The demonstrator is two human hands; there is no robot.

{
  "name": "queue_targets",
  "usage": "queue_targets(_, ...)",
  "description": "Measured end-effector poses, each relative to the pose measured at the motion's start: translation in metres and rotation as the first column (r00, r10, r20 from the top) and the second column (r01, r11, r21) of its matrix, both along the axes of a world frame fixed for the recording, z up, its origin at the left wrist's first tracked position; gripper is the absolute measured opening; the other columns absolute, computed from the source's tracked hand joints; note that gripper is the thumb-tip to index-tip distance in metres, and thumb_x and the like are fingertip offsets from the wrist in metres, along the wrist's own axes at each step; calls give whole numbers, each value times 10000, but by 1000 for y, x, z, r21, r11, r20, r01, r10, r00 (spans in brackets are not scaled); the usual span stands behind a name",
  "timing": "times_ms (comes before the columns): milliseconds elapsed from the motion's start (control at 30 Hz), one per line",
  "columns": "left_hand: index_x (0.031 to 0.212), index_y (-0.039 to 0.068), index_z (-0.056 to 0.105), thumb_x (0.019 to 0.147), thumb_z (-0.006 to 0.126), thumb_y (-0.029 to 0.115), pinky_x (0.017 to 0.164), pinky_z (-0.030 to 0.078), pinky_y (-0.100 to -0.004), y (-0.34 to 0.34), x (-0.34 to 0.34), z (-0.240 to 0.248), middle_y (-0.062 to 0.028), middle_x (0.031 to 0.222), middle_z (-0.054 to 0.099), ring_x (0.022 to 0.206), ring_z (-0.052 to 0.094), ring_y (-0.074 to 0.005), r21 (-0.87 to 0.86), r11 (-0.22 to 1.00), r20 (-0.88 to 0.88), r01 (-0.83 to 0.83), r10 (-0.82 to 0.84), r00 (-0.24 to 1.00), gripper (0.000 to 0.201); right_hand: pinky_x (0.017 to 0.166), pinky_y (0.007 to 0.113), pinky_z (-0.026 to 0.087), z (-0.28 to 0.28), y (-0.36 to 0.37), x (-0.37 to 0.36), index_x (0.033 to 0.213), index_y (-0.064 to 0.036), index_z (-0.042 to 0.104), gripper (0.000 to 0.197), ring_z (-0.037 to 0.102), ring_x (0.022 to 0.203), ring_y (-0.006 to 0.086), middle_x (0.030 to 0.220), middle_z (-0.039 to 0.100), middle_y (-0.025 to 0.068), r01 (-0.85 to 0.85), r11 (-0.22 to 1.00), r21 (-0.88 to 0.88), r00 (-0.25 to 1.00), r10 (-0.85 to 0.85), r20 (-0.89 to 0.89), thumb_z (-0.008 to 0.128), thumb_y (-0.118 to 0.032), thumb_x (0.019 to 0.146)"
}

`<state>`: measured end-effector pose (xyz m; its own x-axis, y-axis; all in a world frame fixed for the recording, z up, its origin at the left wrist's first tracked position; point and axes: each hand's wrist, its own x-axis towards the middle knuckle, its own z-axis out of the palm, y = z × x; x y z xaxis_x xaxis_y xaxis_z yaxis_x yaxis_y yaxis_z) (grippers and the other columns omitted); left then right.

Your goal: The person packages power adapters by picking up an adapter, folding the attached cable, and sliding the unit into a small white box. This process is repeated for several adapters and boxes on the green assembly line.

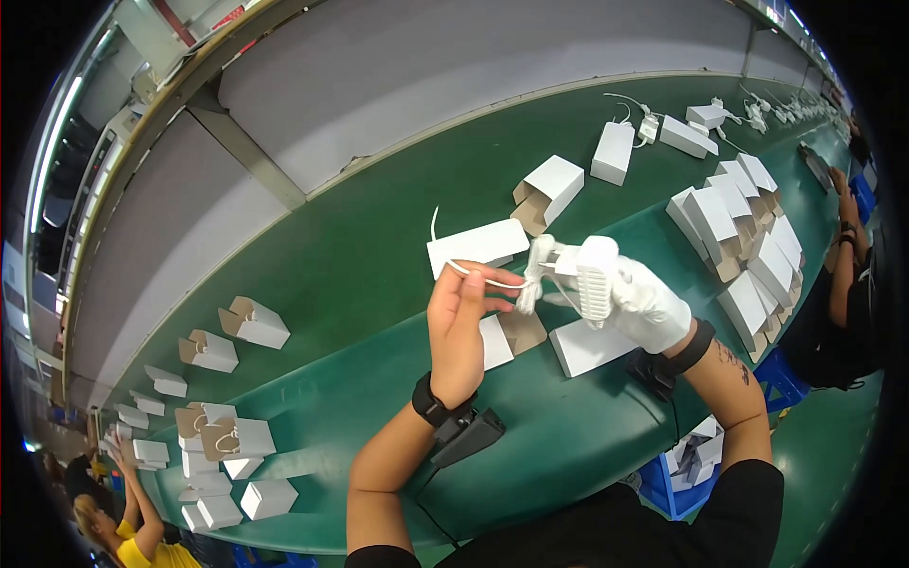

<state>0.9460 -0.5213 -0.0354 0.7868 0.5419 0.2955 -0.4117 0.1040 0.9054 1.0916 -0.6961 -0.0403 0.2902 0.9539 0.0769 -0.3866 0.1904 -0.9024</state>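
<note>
- White-gloved at the right hand, with fingers curled around a white ribbed power adapter, held above the green work surface with prongs toward the left.
- Bare at the left hand, nearly closed, pinching a thin white cable between thumb and fingers, with a bundled length close beside the adapter.
- Wrapped at the left wrist with a black watch-like band and at the right with a black wristband.
- Below the hands and partly blocked by them, an open carton with brown flap, and a white box.
- Just beyond the left hand, a long white carton; farther off, an open box and an upright carton.
- To the right, stacked white boxes; below, a blue bin.
- To the left, clustered open boxes, then a co-worker in yellow.
- At the far right, another co-worker in black.
</note>
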Motion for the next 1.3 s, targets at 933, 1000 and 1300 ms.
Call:
queue_targets(933,1022,56,541,992,468,244,548,340,-194,-32,64,-8,16,743,472,614,398,-41,-244,967,38,-73,84,996,204,821,279,431,-14,11,-18,1374,-15,362,733,505,829,112,1010,552,9,21,999,-38,959,-10,285,661,-414,836)
queue_targets(1000,1042,51,554,989,476,248,549,342,-195,-28,69,-9,11,768,485,622,400,-40,-179,978,-11,-103,102,995,219,783,255,441,-18,12,-12,1372,-19,381,633,510,837,102,963,553,9,-36,999,7,968,33,250,640,-262,848)
queue_targets(1300,1120,70,596,829,659,375,836,414,-308,20,29,-40,-82,1062,608,951,561,-193,821,568,-237,56,249,939,426,775,272,480,8,-33,12,1273,-7,476,528,595,837,138,997,605,64,237,972,3,949,-232,214,664,-222,830)
